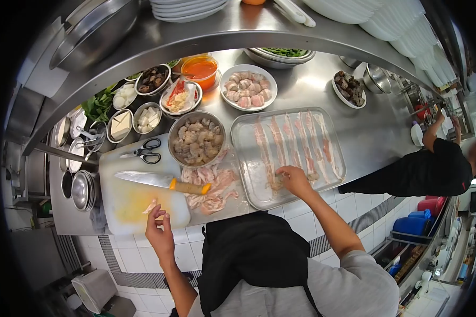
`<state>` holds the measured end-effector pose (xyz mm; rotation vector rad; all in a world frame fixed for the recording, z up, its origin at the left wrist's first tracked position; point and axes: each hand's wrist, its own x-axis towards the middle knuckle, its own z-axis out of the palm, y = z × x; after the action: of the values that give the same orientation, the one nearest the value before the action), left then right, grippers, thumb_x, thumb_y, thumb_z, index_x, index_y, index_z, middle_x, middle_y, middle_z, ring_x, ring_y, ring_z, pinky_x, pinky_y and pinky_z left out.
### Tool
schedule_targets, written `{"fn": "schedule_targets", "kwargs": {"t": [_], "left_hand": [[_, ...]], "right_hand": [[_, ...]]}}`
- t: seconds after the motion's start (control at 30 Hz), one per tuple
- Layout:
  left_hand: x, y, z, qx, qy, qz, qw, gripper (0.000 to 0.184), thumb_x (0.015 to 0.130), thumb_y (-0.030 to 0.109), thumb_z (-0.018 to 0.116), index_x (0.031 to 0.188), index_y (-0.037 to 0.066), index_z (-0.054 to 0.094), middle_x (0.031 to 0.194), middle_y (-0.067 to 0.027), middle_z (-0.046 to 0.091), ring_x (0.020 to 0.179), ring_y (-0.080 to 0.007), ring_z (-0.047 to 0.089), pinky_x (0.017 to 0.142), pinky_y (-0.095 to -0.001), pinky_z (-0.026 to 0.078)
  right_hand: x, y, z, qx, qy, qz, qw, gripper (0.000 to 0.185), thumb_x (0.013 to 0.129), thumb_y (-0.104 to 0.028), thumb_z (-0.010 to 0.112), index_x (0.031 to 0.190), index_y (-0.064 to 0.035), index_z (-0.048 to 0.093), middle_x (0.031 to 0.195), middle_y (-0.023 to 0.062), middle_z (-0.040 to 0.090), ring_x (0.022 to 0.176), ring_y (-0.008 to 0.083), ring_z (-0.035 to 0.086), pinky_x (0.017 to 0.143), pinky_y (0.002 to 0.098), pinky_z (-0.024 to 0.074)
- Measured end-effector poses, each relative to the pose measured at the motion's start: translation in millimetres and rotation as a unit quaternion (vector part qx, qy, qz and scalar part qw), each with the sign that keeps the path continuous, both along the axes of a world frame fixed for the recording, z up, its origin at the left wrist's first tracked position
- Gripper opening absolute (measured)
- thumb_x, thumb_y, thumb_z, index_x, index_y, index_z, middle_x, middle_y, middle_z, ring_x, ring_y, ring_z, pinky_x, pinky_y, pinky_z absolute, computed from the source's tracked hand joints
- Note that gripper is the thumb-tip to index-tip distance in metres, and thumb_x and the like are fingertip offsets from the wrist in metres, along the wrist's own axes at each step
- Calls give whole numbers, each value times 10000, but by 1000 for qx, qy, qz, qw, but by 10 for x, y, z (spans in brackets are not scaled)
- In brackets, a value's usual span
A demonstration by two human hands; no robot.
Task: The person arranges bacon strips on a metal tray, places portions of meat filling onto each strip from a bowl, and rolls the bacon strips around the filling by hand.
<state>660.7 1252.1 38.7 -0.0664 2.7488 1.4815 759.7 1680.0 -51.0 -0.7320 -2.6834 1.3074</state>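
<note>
My right hand (296, 180) is over the near part of a metal tray (246, 158), fingers bent together at the lower ends of the bacon strips (292, 140); what is between them is too small to name. Small shrimp-like pieces (274, 183) lie beside it. Over the near edge of the white cutting board (108, 185) my left hand (159, 222) has its fingers apart, next to a small pale piece of meat (150, 206). A knife (148, 179) and black scissors (145, 151) rest on the board. Peeled shrimp fill a metal bowl (197, 139), with more sliced meat (211, 187) below it.
Behind the tray stand a bowl of rolled meat (248, 87), an orange sauce tub (200, 68) and a dish of dark pieces (349, 90). Several small bowls line the back left. A steel shelf (222, 39) crosses above. At the right stands another person (433, 166).
</note>
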Motion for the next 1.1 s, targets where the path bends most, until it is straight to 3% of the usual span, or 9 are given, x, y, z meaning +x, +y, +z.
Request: {"fn": "schedule_targets", "kwargs": {"t": [0.07,0.27,0.47,0.77,0.9,0.97,1.03,1.1], "left_hand": [[54,-93,-21,1,-6,21,1000,347,887,19,640,1232,49,620,982,-70,672,706,-123,543,667,-275,466],[114,-218,-1,-1,-20,49,999,353,891,12,635,1242,43,610,978,-76,671,717,-132,545,666,-279,470],[57,-250,-31,-1,-4,41,999,354,891,6,634,1242,43,611,979,-75,670,716,-129,544,640,-278,461],[-31,-165,-17,20,5,31,999,334,885,18,653,1217,38,624,967,-70,677,705,-128,571,627,-267,463],[-20,-157,51,24,-19,39,999,329,879,25,657,1207,25,628,964,-70,683,701,-136,577,658,-272,487],[-17,-163,25,23,-5,33,999,327,877,23,656,1202,25,631,960,-73,683,701,-140,579,661,-276,491],[-22,-126,60,24,5,24,999,323,870,16,659,1192,20,637,951,-85,683,702,-152,582,673,-286,500],[-29,-103,79,24,15,18,999,324,869,15,661,1192,20,637,953,-86,684,701,-154,583,675,-286,500]], "right_hand": [[8,1,76,156,-78,201,964,307,752,39,607,994,-107,726,996,145,686,913,339,651,828,402,536],[71,-212,123,271,-88,231,930,345,699,6,636,1019,-108,697,994,106,642,970,333,607,874,428,510],[98,-198,245,203,-72,198,956,282,719,-56,651,998,-73,692,972,117,649,951,341,616,845,425,516],[-26,-179,218,169,-6,212,962,262,751,-23,627,984,-74,734,935,145,696,916,348,654,805,444,531],[-479,-479,665,222,47,193,955,222,724,5,658,927,-51,726,914,137,698,897,342,650,799,440,535],[-819,-755,742,173,140,210,952,196,734,-39,678,925,-46,720,915,120,692,901,322,649,837,420,523],[-1233,-1034,856,210,119,308,920,221,750,-57,670,966,-62,717,962,97,687,943,300,644,894,400,499],[-1631,-1294,631,226,160,323,905,241,778,-80,636,1006,-86,716,1027,89,682,1006,291,629,940,389,475]]}}
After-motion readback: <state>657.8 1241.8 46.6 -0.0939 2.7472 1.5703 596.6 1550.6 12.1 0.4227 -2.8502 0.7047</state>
